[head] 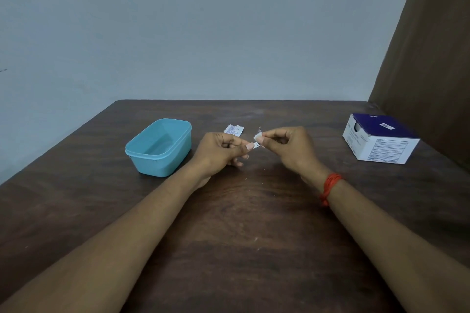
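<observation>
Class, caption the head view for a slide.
Left hand and right hand pinch a small white packet over the table.

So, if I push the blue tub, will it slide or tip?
Probably slide: the blue tub looks like thin plastic with nothing visible inside, so it is likely light. Its wide, low shape on the table makes tipping unlikely.

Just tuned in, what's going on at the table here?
A person's left hand and right hand both pinch a small white paper packet above the dark wooden table, seemingly tearing it open. A torn white printed wrapper lies just behind. An open light blue plastic tub stands at left, a white and purple cardboard box at right.
</observation>
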### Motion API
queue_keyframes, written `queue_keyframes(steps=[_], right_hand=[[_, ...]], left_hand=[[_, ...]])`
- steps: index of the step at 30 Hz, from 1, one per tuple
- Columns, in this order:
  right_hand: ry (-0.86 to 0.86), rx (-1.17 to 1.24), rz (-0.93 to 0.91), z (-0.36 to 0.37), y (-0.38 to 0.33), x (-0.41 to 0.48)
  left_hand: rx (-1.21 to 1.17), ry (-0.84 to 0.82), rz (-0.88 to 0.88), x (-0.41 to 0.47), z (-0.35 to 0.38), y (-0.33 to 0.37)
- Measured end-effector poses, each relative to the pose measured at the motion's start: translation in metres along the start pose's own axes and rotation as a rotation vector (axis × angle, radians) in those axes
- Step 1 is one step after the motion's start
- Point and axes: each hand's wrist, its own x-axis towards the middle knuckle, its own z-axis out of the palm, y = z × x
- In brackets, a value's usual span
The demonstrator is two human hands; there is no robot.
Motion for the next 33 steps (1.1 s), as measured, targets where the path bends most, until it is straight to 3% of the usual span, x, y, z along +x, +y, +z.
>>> queue_keyframes(steps=[6,13,22,30,33], right_hand=[[0.096,0.072,-0.006,-0.002,-0.008,0.001],[-0.12,0.094,0.147,-0.004,-0.01,-0.004],[-0.052,0.183,0.058,-0.003,-0.015,-0.004],[-0.154,0.036,0.133,-0.007,-0.008,0.0],[-0.077,0.041,0.08,-0.007,-0.009,0.0]], left_hand=[[0.047,-0.044,0.025,0.001,0.0,-0.003],[0.054,-0.048,0.036,0.002,0.0,-0.004],[0.099,-0.062,0.072,0.001,0.001,-0.003],[0.162,-0.028,0.099,0.001,0.0,-0.004],[0.201,-0.043,0.111,0.001,0.001,-0.003]])
